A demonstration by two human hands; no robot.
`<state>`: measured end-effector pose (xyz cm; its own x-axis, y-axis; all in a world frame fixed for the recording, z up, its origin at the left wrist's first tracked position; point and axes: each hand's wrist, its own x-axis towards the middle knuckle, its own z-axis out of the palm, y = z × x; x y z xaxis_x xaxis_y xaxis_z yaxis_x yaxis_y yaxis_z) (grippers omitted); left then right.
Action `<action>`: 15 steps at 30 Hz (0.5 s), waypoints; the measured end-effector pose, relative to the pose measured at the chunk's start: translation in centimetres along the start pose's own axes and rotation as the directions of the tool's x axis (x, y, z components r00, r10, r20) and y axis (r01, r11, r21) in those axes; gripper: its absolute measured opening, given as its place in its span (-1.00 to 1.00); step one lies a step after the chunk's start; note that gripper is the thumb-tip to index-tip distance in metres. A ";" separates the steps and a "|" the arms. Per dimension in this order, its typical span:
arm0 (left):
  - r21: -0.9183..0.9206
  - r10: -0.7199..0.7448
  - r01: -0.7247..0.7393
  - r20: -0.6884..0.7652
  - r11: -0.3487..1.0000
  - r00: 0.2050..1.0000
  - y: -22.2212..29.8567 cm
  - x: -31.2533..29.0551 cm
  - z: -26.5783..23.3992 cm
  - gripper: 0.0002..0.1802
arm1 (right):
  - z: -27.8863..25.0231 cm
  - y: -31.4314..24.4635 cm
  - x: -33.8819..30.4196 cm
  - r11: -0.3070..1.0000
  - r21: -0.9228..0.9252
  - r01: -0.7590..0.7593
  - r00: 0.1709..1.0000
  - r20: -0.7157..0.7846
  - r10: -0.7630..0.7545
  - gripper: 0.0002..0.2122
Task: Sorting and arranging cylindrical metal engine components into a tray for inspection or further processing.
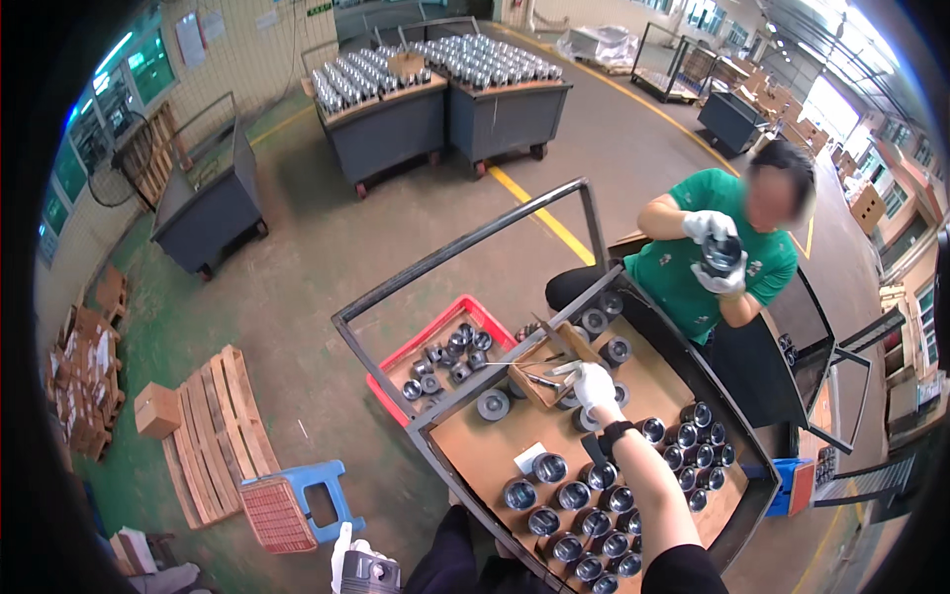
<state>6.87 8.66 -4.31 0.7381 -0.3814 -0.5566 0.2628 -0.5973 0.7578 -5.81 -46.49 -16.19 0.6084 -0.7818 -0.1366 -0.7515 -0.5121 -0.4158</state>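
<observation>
My right hand, in a white glove, reaches over a small cardboard tray of slim metal tools. Its fingers are closed at the tray's edge, on something too small to make out. The tray sits among grey metal pistons on the brown board of a dark metal cart. Nearer me stand several shiny pistons, hollow ends up. My left hand, also gloved, hangs low beside the cart, fingers partly visible and apart, with nothing seen in them. A dark grey device covers its wrist area.
A red crate of pistons touches the cart's left side. A blue stool and a wooden pallet lie at left. Across the cart, a co-worker holds a piston in gloved hands. Loaded carts stand farther back.
</observation>
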 end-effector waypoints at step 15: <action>0.757 0.321 -0.523 0.645 -0.392 0.694 1.2 8.4 -1.9 -0.78 | 9.3 1.1 7.9 0.770 -0.577 0.272 0.960 0.110 -0.257 -0.88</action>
<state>14.59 6.07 -7.42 0.1955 -0.9112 -0.3626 -0.9592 -0.1007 -0.2641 0.53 -49.90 -26.09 0.8050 -0.5803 -0.1232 -0.5607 -0.8122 0.1613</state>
